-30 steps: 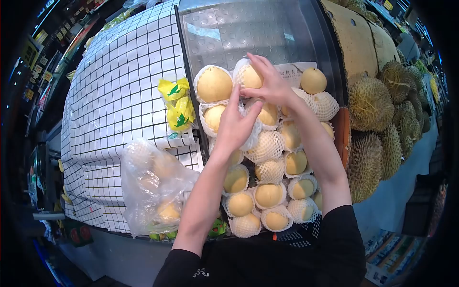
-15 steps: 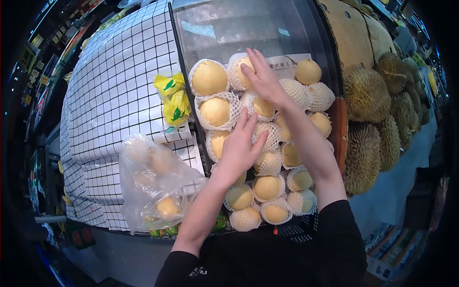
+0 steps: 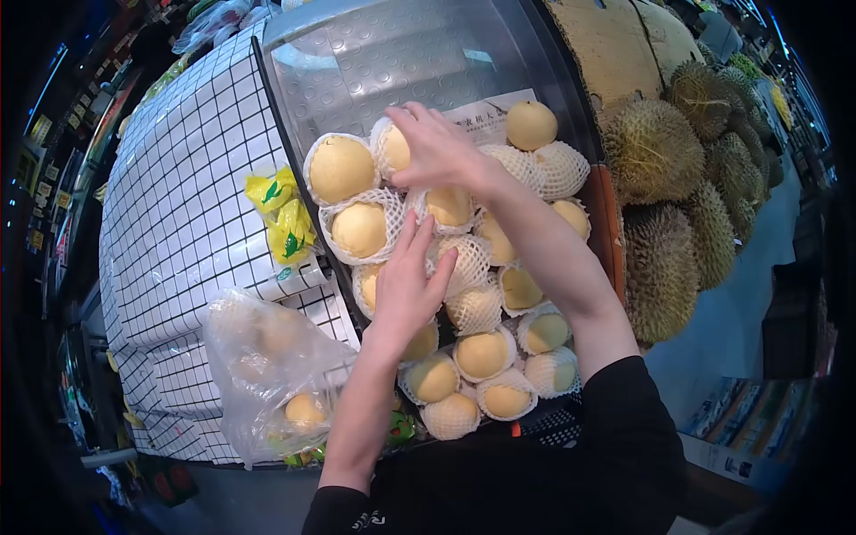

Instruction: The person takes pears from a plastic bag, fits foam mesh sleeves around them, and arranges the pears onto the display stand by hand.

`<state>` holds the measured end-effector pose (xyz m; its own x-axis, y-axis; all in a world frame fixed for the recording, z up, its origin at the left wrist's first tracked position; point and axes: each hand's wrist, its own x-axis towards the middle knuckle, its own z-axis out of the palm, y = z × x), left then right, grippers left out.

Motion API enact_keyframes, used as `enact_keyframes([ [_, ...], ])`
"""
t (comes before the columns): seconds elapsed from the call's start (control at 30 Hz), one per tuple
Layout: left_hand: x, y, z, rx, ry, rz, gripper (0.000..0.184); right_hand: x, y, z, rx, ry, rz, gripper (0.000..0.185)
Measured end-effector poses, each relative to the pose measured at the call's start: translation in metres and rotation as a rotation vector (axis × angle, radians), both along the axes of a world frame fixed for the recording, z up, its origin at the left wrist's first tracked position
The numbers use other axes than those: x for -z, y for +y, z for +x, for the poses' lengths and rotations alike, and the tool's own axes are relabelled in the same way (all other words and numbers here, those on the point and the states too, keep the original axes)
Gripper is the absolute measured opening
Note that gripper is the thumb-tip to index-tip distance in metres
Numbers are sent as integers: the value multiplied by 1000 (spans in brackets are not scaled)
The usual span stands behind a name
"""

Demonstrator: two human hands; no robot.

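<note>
Head view: half a second earlier the right hand [image 3: 439, 150] had lain flatter, its fingers stretched along a netted fruit [image 3: 393, 150] in the farthest row; by this moment they had curled over it, and the whole scene had swung leftward in view. That yellow fruit sat in the display bin [image 3: 379, 78], near its left edge and bordering the bare far part, with one large fruit [image 3: 341, 168] between it and that edge. The right fingertips reached across its far side while the thumb lay along its near side, so it stood between them, partly hidden; whether they pressed tightly on it could not be told. The left hand [image 3: 406, 283] had kept nearly the same place among the fruit, open and empty, fingers extended and thumb spread apart. Its fingertips stood just beside the near side of a second-row fruit [image 3: 448, 208], and its thumb overlapped another, fully netted one [image 3: 467, 263]; contact could not be made out. Toward the bin's right edge, a bare fruit [image 3: 531, 125] rested by the printed sheet [image 3: 486, 114], well apart from the left hand.
</note>
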<state>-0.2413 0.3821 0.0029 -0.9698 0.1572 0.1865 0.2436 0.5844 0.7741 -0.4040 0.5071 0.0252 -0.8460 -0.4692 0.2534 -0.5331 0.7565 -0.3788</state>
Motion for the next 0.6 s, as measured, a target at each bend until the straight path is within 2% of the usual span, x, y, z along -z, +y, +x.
enact_keyframes([
  [0.07, -1, 0, 0, 0, 4, -1, 56, 7, 2, -3, 11, 70, -112, 92],
  [0.27, -2, -1, 0, 3, 6, -11, 56, -5, 17, -1, 117, 66, -216, 91],
  [0.37, -4, 0, -2, -2, 33, -33, 54, -20, 36, -7, 226, 96, -168, 89],
  [0.47, -3, 1, -14, -30, 218, -60, 46, -17, 62, -20, 228, 182, -303, 93],
  [0.53, -6, 6, -29, -2, 455, -92, 40, -27, 72, -15, 265, 149, -359, 94],
  [0.6, -24, 22, -43, 21, 380, -21, 39, -32, 82, -9, 302, 112, -415, 95],
])
